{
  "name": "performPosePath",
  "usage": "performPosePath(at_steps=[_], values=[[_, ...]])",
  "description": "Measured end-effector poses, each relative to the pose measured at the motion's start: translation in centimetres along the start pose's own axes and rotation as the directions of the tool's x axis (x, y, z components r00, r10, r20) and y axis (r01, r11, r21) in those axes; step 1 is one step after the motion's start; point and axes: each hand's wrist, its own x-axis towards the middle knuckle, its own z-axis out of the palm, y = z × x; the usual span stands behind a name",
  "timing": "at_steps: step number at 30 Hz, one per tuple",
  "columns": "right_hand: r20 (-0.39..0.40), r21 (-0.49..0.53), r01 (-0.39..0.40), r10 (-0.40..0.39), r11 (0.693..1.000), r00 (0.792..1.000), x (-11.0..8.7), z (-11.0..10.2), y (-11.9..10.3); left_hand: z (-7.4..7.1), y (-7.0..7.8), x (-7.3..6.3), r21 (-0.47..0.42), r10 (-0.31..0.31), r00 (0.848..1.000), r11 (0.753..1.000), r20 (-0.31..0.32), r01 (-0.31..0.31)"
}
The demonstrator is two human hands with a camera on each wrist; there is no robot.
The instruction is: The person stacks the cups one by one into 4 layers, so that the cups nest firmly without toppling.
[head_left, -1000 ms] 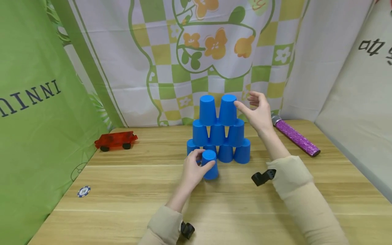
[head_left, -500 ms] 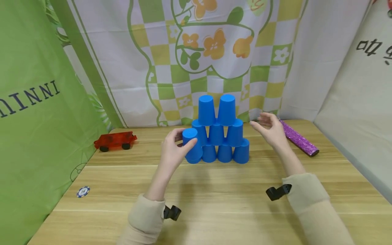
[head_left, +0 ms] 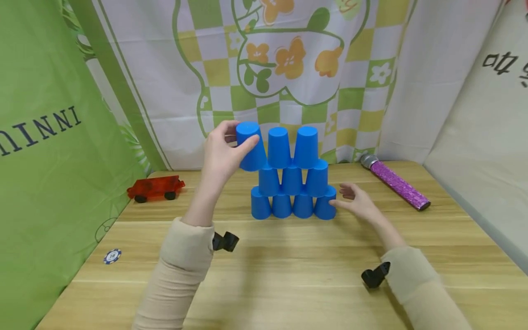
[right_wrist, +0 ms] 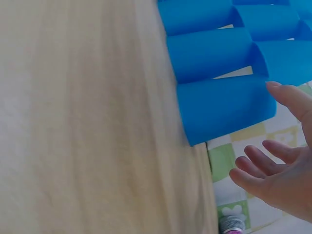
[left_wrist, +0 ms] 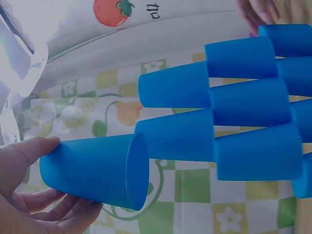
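My left hand (head_left: pixel 222 149) grips a blue plastic cup (head_left: pixel 252 149), mouth down and slightly tilted, just left of the top row of a cup pyramid. In the left wrist view the thumb and fingers clasp the narrow end of this cup (left_wrist: pixel 92 168). The pyramid is of upside-down blue cups: several in the bottom row (head_left: pixel 282 205), three in the middle row (head_left: pixel 292 182), two in the top row (head_left: pixel 278 149). My right hand (head_left: pixel 358 201) is beside the bottom row's right end, its fingers spread and thumb tip right at the end cup (right_wrist: pixel 224 109).
A purple glittery microphone (head_left: pixel 398 183) lies on the wooden table (head_left: pixel 313 275) at the back right. At the left are a red toy car (head_left: pixel 156 188) and a poker chip (head_left: pixel 112 256). Printed cloth (head_left: pixel 222 91) hangs close behind the pyramid.
My left hand has lifted the cup from in front of the pyramid, up and leftward to top-row height. My right hand has come down from the top row to the bottom right cup.
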Motion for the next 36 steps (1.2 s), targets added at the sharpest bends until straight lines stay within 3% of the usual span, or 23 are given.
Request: performPosePath(at_steps=[8,17,24,36], values=[[0.052,0.046,-0.059,0.056,0.997,0.997,0.5,1.6,0.8,1.1,2.4,3.0,-0.013,-0.022,0.999,1.000,0.044,0.022],[0.048,0.051,-0.083,0.081,0.995,0.996,0.6,2.0,0.3,2.7,4.9,5.9,0.013,-0.030,0.998,0.999,0.050,0.029],[0.025,0.066,-0.066,0.065,0.996,0.998,0.7,2.3,0.3,4.2,5.9,7.2,0.033,-0.064,0.997,0.998,0.054,0.062],[0.020,0.051,-0.065,0.064,0.997,0.998,1.0,2.5,0.1,5.0,6.6,8.9,0.100,-0.088,0.995,0.991,0.049,0.083]])
